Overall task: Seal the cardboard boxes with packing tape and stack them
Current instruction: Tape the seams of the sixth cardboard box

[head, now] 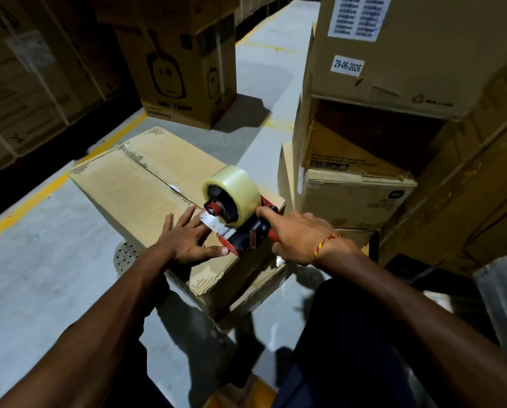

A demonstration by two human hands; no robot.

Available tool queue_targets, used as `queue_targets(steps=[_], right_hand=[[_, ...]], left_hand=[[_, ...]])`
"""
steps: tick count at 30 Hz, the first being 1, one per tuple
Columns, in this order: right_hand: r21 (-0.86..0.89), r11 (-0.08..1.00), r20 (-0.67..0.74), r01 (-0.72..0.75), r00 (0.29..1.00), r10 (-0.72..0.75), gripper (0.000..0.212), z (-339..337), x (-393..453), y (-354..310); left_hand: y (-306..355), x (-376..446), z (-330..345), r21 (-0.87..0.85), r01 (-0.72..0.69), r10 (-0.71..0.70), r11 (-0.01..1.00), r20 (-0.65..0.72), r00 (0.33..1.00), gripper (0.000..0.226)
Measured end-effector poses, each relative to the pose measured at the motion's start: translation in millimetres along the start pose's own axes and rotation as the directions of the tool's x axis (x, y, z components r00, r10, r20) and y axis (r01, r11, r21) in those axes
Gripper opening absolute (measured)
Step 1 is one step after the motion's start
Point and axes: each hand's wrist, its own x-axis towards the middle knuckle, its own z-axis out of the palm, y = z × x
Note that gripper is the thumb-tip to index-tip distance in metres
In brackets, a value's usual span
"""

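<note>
Cardboard box (pixel 146 184) on grey floor, centre of frame, flaps closed; centre seam runs from near edge at hands diagonally toward upper left, untaped beyond dispenser. Tape dispenser (pixel 237 213) sits at seam's near end, clear roll on top. Right hand (pixel 299 237) grips red handle, forefinger extended along it. Left hand (pixel 187 240) flat, fingers spread, pressing box top just left of dispenser, thumb touching its front plate. Stacked boxes (pixel 364 142) right of frame

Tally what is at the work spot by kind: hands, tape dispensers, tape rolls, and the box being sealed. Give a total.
Hands: 2, left hand flat on the box, right hand gripping the dispenser
Tape dispensers: 1
Tape rolls: 1
Box being sealed: 1
Total: 5
</note>
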Motion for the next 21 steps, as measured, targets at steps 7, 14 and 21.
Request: queue_targets(steps=[7, 14, 21], right_hand=[[0.021, 1.000, -0.066, -0.001, 0.998, 0.003, 0.066, 6, -5, 1], [0.052, 0.999, -0.025, -0.005, 1.000, 0.006, 0.063, 7, -10, 3], [0.089, 0.995, -0.039, -0.046, 0.998, 0.050, 0.063, 15, -24, 13]], left_hand=[[30, -6, 9, 0.045, -0.064, 0.065, 0.997, -0.026, 0.998, 0.119], [37, -13, 12, 0.033, -0.045, 0.049, 0.998, -0.144, 0.988, 0.099], [41, -9, 12, 0.073, -0.049, 0.055, 0.996, -0.080, 0.995, 0.105]])
